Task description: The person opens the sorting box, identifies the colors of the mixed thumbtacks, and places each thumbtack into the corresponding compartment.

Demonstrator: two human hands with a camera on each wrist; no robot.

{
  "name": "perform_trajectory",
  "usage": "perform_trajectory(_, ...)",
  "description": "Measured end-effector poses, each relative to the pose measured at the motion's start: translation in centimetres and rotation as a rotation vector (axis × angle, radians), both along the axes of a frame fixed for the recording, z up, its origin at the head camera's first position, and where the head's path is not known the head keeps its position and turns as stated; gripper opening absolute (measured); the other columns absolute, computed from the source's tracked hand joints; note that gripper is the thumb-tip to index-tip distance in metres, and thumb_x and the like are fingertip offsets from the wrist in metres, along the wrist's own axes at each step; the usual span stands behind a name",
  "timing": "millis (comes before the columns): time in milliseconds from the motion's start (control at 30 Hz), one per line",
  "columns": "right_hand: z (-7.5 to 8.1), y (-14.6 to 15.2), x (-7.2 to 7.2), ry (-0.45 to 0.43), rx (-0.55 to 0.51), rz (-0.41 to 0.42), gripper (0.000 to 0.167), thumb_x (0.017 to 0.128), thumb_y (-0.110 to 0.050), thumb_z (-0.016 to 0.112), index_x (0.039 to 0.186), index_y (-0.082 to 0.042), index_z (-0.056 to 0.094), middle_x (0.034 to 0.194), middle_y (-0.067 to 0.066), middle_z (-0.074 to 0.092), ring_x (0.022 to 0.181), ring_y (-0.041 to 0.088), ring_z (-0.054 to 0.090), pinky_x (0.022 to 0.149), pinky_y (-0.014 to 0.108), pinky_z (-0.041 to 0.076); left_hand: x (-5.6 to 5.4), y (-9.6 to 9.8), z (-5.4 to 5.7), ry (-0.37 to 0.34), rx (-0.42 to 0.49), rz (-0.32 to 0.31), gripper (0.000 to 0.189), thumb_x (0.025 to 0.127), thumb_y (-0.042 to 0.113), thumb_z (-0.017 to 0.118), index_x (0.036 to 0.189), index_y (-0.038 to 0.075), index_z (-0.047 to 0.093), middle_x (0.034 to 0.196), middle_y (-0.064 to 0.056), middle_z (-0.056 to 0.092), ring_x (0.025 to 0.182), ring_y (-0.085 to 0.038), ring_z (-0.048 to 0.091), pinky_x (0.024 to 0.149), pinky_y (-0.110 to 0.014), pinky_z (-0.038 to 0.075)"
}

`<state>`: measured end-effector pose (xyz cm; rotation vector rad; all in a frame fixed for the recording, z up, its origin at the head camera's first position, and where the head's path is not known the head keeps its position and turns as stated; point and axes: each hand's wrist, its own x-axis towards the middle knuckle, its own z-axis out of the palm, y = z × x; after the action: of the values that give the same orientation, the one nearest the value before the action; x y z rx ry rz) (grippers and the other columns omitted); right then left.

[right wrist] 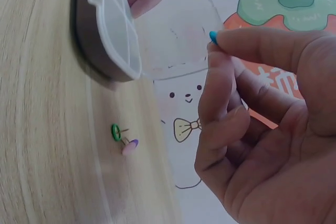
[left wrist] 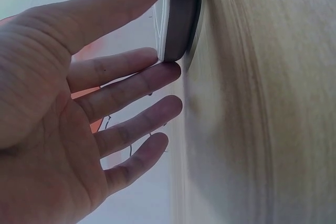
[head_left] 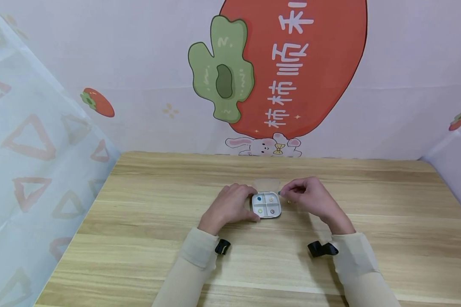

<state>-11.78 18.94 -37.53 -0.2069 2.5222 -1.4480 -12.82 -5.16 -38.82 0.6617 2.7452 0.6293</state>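
Note:
A small pill box (head_left: 266,217) with four compartments stands on the table, its clear lid (head_left: 266,184) swung back. A small piece lies in each compartment; the back-left one is blue. My left hand (head_left: 230,204) grips the box by its left side, thumb at the front and index finger at the back; the other fingers are extended. Just right of the box, my right hand (head_left: 313,197) pinches a tiny blue stud (right wrist: 213,36) between thumb and index finger, raised above the table. Below that hand lie a green ring-shaped stud (right wrist: 114,132) and a pink-and-purple one (right wrist: 129,147), both with thin posts.
The wooden table (head_left: 138,256) ends at a printed cloth backdrop (head_left: 146,119) behind. Another cloth (head_left: 34,170) hangs along the left side. Black wrist mounts (head_left: 222,247) sit at both cuffs.

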Motion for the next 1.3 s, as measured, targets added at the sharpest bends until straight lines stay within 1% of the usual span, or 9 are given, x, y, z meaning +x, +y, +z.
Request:
perform_trajectory(167, 0.06, 0.01, 0.09, -0.024, -0.08, 0.02, 0.012, 0.095, -0.006, 0.069, 0.103, 0.001, 0.076, 0.1, 0.014, 0.071, 0.083, 0.028, 0.06, 0.07, 0.032, 0.053, -0.05, 0.01, -0.08, 0.01, -0.001, -0.007, 0.06, 0.071, 0.037, 0.094, 0.122, 0.012, 0.073, 0.11, 0.001, 0.072, 0.096, -0.018, 0.058, 0.09, -0.039, 0.044)
perform_trajectory(333, -0.02, 0.0, 0.08, -0.028, -0.111, 0.039, 0.013, 0.095, -0.006, 0.069, 0.105, 0.0, 0.076, 0.1, 0.012, 0.072, 0.085, 0.028, 0.06, 0.072, 0.033, 0.053, -0.08, 0.02, -0.1, 0.02, -0.011, -0.012, 0.059, 0.072, 0.036, 0.094, 0.122, 0.012, 0.073, 0.109, 0.001, 0.072, 0.096, -0.018, 0.059, 0.089, -0.039, 0.044)
perform_trajectory(467, -0.02, -0.09, 0.08, -0.026, -0.121, 0.05, 0.013, 0.095, -0.007, 0.07, 0.104, 0.0, 0.076, 0.1, 0.012, 0.071, 0.084, 0.024, 0.058, 0.073, 0.033, 0.052, -0.06, 0.02, -0.08, 0.022, -0.016, -0.012, 0.059, 0.072, 0.036, 0.094, 0.122, 0.012, 0.073, 0.108, 0.002, 0.072, 0.097, -0.018, 0.059, 0.089, -0.039, 0.044)
perform_trajectory(567, 0.0, -0.14, 0.1, -0.024, -0.124, 0.053, 0.012, 0.095, -0.006, 0.07, 0.104, 0.001, 0.076, 0.099, 0.012, 0.071, 0.083, 0.023, 0.058, 0.073, 0.033, 0.052, -0.04, 0.02, -0.1, 0.007, -0.007, -0.006, 0.061, 0.071, 0.036, 0.094, 0.122, 0.012, 0.072, 0.109, 0.002, 0.071, 0.097, -0.018, 0.058, 0.092, -0.039, 0.044)
perform_trajectory(667, 0.03, -0.16, 0.14, -0.021, -0.121, 0.056, 0.013, 0.095, -0.006, 0.07, 0.104, 0.001, 0.075, 0.099, 0.012, 0.071, 0.084, 0.026, 0.058, 0.073, 0.033, 0.052, -0.05, 0.03, -0.15, -0.022, 0.015, 0.003, 0.063, 0.071, 0.036, 0.095, 0.123, 0.011, 0.072, 0.109, 0.001, 0.071, 0.097, -0.018, 0.057, 0.093, -0.038, 0.046)
perform_trajectory(800, 0.01, -0.21, 0.15, -0.019, -0.113, 0.058, 0.014, 0.095, -0.008, 0.071, 0.104, 0.002, 0.075, 0.098, 0.011, 0.071, 0.084, 0.03, 0.058, 0.072, 0.034, 0.052, -0.09, 0.1, -0.25, -0.058, 0.05, 0.014, 0.063, 0.071, 0.034, 0.095, 0.124, 0.009, 0.071, 0.109, 0.001, 0.07, 0.095, -0.016, 0.056, 0.091, -0.035, 0.048)
perform_trajectory(900, -0.17, -0.22, 0.09, -0.016, -0.106, 0.062, 0.014, 0.095, -0.009, 0.071, 0.103, 0.001, 0.076, 0.098, 0.01, 0.071, 0.084, 0.031, 0.058, 0.072, 0.035, 0.052, -0.13, 0.13, -0.35, -0.073, 0.066, 0.021, 0.062, 0.072, 0.031, 0.094, 0.124, 0.009, 0.07, 0.108, 0.001, 0.069, 0.094, -0.016, 0.056, 0.09, -0.034, 0.049)
perform_trajectory(1067, -0.38, -0.29, 0.0, -0.019, -0.104, 0.065, 0.013, 0.094, -0.009, 0.072, 0.102, 0.0, 0.076, 0.098, 0.011, 0.071, 0.083, 0.028, 0.059, 0.073, 0.036, 0.053, -0.13, 0.17, -0.43, -0.076, 0.073, 0.024, 0.061, 0.072, 0.03, 0.095, 0.124, 0.008, 0.071, 0.107, 0.001, 0.069, 0.093, -0.015, 0.057, 0.089, -0.033, 0.049)
perform_trajectory(1300, -0.14, -0.47, 0.11, -0.03, -0.122, 0.075, 0.012, 0.094, -0.008, 0.072, 0.103, -0.001, 0.076, 0.099, 0.01, 0.071, 0.086, 0.031, 0.06, 0.074, 0.033, 0.054, -0.08, 0.18, -0.38, -0.071, 0.077, 0.024, 0.06, 0.072, 0.03, 0.094, 0.123, 0.008, 0.07, 0.105, 0.001, 0.069, 0.092, -0.015, 0.057, 0.087, -0.032, 0.049)
